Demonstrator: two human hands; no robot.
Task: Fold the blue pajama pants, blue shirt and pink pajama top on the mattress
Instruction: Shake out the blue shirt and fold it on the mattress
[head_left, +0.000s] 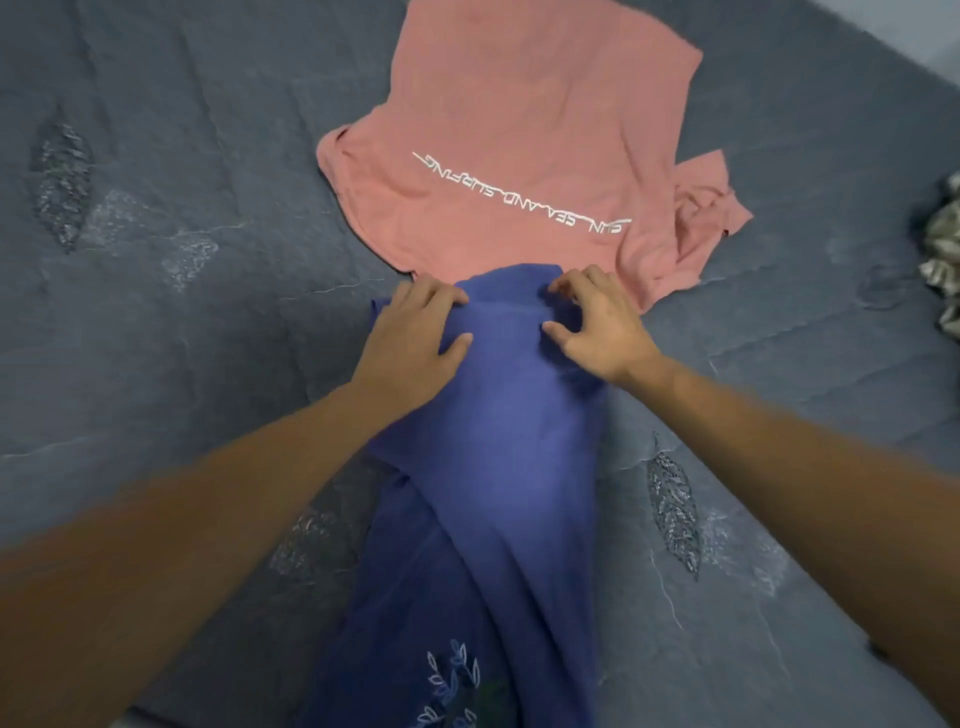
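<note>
Two hands are on the far end of the blue garment (498, 441), which runs from six o'clock, near me, up to the middle of the mattress (156, 312). Whether this is the pajama pants or the shirt I cannot tell; a pale leaf print shows near its lower end. My left hand (415, 338) lies over the left corner of that end, fingers curled onto the cloth and thumb out along it. My right hand (597, 322) sits at the right corner, fingertips bent down and pinching up a small ridge of fabric. The hands are apart, one at each corner.

The top edge overlaps the hem of the pink pajama top (519, 156), which lies spread at twelve o'clock with white lettering across it. To do this well, I judge I should grip only blue cloth, lift both corners together at even tension, and keep the edge square so the fold lands straight. Catching the pink hem underneath would drag it along.
</note>
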